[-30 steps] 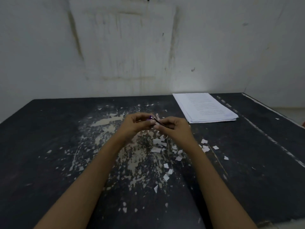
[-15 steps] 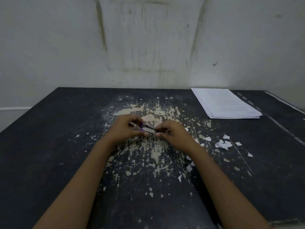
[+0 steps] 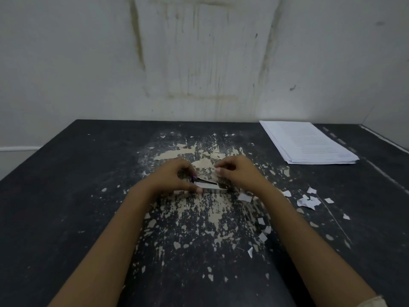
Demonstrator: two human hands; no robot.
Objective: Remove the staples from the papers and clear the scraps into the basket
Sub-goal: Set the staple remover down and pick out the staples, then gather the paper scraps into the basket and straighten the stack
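My left hand (image 3: 174, 176) grips a small metal stapler with a purple end (image 3: 207, 185), which lies low over the worn middle of the black table (image 3: 66, 196). My right hand (image 3: 240, 172) hovers just right of the stapler's tip, fingers curled and apart, holding nothing that I can see. A stack of printed papers (image 3: 306, 142) lies at the back right. Several white paper scraps (image 3: 308, 201) are scattered right of my right forearm, and more scraps (image 3: 263, 231) lie nearer to me. No basket is in view.
The tabletop's black coating is flaked off in a pale patch (image 3: 199, 213) under and in front of my hands. A stained white wall (image 3: 203, 58) stands right behind the table. The table's right edge (image 3: 385, 140) runs diagonally at far right.
The camera has swung left and down. My hands have lowered the stapler toward the table, and my right hand has come off its tip and lifted slightly away.
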